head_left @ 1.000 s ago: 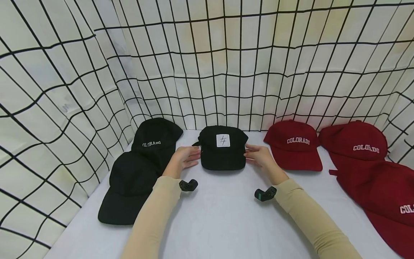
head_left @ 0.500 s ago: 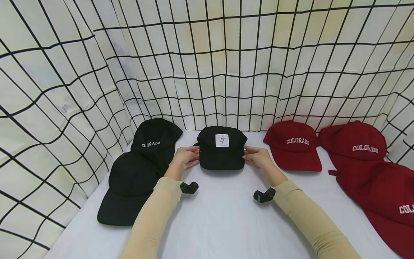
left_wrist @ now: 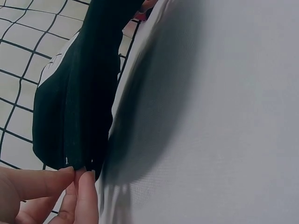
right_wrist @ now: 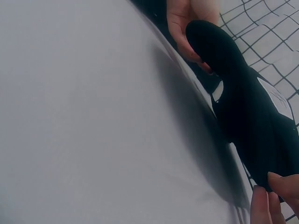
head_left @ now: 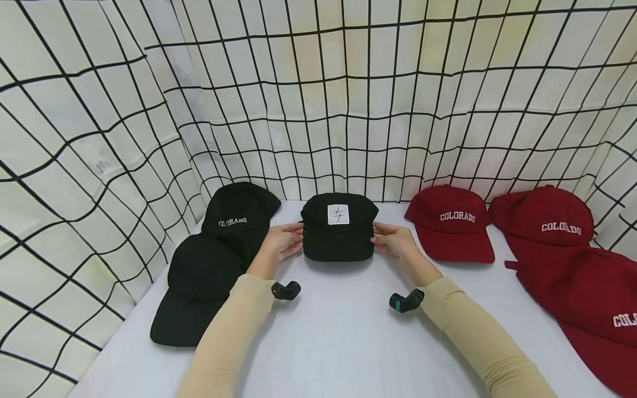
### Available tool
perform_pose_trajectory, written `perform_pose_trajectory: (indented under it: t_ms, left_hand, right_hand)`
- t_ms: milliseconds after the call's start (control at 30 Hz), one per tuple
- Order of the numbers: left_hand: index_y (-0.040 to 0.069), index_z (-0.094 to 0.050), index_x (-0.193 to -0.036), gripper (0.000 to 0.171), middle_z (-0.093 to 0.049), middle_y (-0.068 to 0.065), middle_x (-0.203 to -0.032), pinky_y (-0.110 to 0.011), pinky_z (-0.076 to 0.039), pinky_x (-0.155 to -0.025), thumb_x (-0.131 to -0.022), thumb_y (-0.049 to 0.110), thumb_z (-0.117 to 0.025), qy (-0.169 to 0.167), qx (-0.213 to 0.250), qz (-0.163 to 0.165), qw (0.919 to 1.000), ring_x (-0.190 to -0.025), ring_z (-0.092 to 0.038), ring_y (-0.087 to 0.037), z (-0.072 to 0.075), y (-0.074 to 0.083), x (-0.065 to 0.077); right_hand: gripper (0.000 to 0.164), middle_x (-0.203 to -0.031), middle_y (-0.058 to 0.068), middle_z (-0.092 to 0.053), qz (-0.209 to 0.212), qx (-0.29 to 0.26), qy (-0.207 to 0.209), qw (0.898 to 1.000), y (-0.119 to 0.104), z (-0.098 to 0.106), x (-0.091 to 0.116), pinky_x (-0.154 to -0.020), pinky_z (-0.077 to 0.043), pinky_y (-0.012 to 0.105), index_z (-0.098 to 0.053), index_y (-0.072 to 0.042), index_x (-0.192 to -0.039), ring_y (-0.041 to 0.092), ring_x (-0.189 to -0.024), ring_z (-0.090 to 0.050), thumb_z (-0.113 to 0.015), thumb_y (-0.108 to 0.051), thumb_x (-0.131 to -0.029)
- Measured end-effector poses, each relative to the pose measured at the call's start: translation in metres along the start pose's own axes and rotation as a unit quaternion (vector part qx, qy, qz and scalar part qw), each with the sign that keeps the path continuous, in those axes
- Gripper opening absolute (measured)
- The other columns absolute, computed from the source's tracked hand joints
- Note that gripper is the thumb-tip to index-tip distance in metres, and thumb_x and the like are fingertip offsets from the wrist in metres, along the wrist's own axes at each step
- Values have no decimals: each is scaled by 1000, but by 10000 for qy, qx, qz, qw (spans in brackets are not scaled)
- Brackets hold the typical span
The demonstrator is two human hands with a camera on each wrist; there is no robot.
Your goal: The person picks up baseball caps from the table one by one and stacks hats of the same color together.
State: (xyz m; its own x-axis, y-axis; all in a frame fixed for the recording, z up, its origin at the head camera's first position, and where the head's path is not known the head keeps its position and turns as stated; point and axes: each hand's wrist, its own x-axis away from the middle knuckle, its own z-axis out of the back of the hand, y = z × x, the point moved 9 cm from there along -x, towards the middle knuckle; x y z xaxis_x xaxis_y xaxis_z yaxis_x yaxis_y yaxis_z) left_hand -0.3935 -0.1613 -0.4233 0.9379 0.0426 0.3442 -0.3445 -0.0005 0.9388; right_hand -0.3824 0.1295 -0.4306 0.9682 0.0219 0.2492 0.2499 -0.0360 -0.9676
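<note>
A black baseball cap [head_left: 338, 243] with a marked white patch [head_left: 338, 214] on its front faces me at the back middle. My left hand [head_left: 282, 241] pinches its left edge; in the left wrist view thumb and fingertips meet on the dark fabric of the cap [left_wrist: 77, 116]. On the opposite side my right hand [head_left: 396, 241] pinches the right edge, and the right wrist view has its thumb [right_wrist: 282, 184] on the cap. Shadows on the white cloth beneath suggest the cap is slightly raised. The cap's back is hidden.
At the left lie a black COLORADO cap [head_left: 241, 207] and a plain black cap [head_left: 199, 282], overlapping. Red COLORADO caps lie at the right: one upright [head_left: 448, 221], one beside it [head_left: 544, 213], one nearer [head_left: 592, 298]. A black grid net [head_left: 343, 77] stands behind the white table [head_left: 338, 342].
The black cap with the white patch has shifted slightly left, and both hands have moved with it, keeping their hold. The other caps have stayed in place.
</note>
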Motion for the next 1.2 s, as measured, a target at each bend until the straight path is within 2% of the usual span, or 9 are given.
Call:
perform_pose_trajectory:
  t_ms: [233,367,667,867,1100,1200]
  left_hand:
    - [4,-58,-144,45,-61,-13,-139,-35,-52,-99,-99,-6,-54,-11,-167,-52,9998,-111,-62,-21,3,4,11]
    - [5,-58,-144,46,-60,-13,-141,-39,-50,-103,-100,-6,-55,-41,-198,-58,9998,-115,-61,-23,5,4,13]
    - [5,-58,-143,41,-58,-16,-141,-42,-50,-103,-103,-2,-53,-13,-199,-86,9998,-115,-60,-26,9,3,17]
    - [4,-57,-144,39,-56,-17,-141,-44,-48,-105,-106,1,-50,-30,-205,-130,9997,-119,-58,-29,13,3,22]
    - [4,-58,-143,42,-58,-16,-140,-44,-48,-105,-102,-4,-53,25,-123,-120,9998,-111,-60,-25,14,3,25]
    - [4,-58,-143,43,-58,-16,-140,-44,-48,-105,-101,-5,-55,13,-109,-139,9998,-106,-62,-22,14,3,28]
  right_hand:
    - [56,-151,19,-50,-56,100,-53,9999,0,-4,4,-95,-54,32,-49,-2,-150,15,-101,-64,-63,7,-96]
    - [56,-151,18,-50,-64,121,-71,9999,0,-4,6,-96,-53,33,-50,-2,-150,16,-102,-65,-63,7,-96]
    - [57,-151,21,-50,71,36,-196,9998,-1,-7,10,-87,-57,28,-49,0,-150,11,-91,-67,-63,9,-95]
    - [58,-149,22,-51,122,121,-272,9995,-1,-10,17,-87,-57,28,-49,0,-150,13,-95,-66,-64,10,-95]
    - [61,-151,23,-48,52,66,-375,9993,1,-12,22,-83,-58,26,-45,1,-151,11,-87,-65,-63,11,-94]
    - [61,-152,23,-47,-2,16,-384,9993,2,-12,24,-85,-57,27,-45,1,-152,11,-89,-65,-63,10,-95]
